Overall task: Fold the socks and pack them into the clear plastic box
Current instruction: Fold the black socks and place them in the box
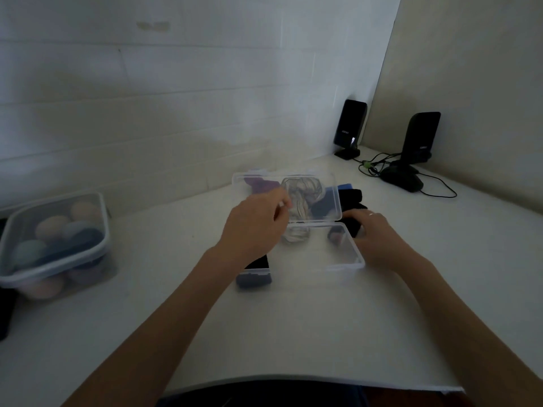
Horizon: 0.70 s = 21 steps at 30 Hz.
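Hands (pixel 252 227) at clear box (pixel 346 259) holding dark socks (pixel 254 279).

Head camera looks forward and down, close over the table (pixel 293 333).

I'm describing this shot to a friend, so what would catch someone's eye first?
Most striking is the clear plastic box mid-table, lid raised, with the left hand at the lid and the right hand at its right side. Then the closed container of rolled socks at far left, and two black speakers in the back right corner.
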### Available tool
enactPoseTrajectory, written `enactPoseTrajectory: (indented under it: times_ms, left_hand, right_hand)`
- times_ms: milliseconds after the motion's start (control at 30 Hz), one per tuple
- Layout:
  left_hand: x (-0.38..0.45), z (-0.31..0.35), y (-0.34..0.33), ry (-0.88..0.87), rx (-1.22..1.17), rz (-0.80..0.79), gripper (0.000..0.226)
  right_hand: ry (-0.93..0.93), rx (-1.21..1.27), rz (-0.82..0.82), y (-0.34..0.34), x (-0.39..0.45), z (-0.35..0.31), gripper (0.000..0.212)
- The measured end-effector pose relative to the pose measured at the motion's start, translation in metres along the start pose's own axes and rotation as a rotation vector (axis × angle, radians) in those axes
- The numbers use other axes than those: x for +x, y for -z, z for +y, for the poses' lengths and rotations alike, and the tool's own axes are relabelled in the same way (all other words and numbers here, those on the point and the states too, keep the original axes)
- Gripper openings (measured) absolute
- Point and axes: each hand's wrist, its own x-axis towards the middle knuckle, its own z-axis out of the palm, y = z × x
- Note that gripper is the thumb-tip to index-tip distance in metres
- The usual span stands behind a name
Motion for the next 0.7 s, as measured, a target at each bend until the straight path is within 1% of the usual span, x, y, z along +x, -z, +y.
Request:
enactPoseTrajectory:
  times_ms: [100,167,233,300,367,433,500,567,633,667,700]
  left_hand:
    - [0.014,0.005,-0.006,-0.045,-0.013,-0.05,0.012]
    - [0.02,0.007,-0.011,-0.061,-0.065,-0.082,0.012]
    - [0.023,0.007,-0.017,-0.064,-0.13,-0.115,0.016]
    - [0.023,0.006,-0.021,-0.044,-0.201,-0.142,0.019]
    - [0.023,0.006,-0.024,0.006,-0.301,-0.162,0.018]
    - [0.026,0.007,-0.025,0.086,-0.445,-0.154,0.016]
    - [0.03,0.009,-0.022,0.21,-0.601,-0.192,0.019]
    - [0.035,0.013,-0.015,0.428,-0.878,-0.359,0.032]
    - [0.038,0.013,-0.008,0.62,-1.147,-0.506,0.056]
    - [0.038,0.011,-0.007,0.656,-1.252,-0.533,0.066]
    - [0.038,0.008,-0.006,0.667,-1.355,-0.527,0.069]
  right_hand:
    - [0.051,-0.079,-0.033,-0.003,0.001,0.0,0.049]
    - [0.083,-0.059,0.007,-0.005,0.0,0.001,0.037]
    - [0.085,-0.031,0.093,-0.004,0.0,0.0,0.023]
    - [0.07,0.03,0.224,0.002,-0.001,-0.004,0.021]
    - [0.067,0.145,0.41,0.013,-0.002,-0.011,0.021]
    - [0.08,0.265,0.56,0.026,-0.004,-0.02,0.02]
    - [0.147,0.389,0.613,0.035,-0.007,-0.036,0.021]
    - [0.261,0.51,0.604,0.037,-0.012,-0.059,0.023]
    - [0.41,0.503,0.575,0.031,-0.019,-0.081,0.028]
    - [0.482,0.464,0.538,0.027,-0.021,-0.088,0.029]
    - [0.546,0.411,0.481,0.022,-0.023,-0.093,0.029]
